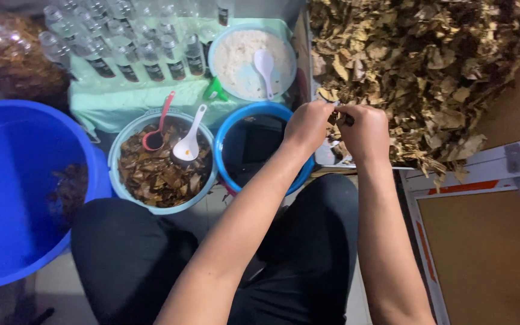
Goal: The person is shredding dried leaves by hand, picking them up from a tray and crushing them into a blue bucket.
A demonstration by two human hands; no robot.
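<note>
From the head camera, the left hand (pixel 308 125) and right hand (pixel 365 131) meet at about one o'clock from the knees, fingers pinched shut together on a small dark leaf piece (pixel 339 117) at the edge of the dried leaf pile (pixel 422 66). Just below the left hand sits a blue bowl (pixel 231 135) with a dark inside. At nine o'clock of it, a pale bowl (pixel 121 150) holds wet brown leaves, a white spoon (pixel 189 143) and a red spoon (pixel 154 135). At twelve, a white powder bowl (pixel 219 45) carries another spoon. Clear bottles (pixel 121 48) stand at eleven; a big blue bucket (pixel 7 198) sits far left.
</note>
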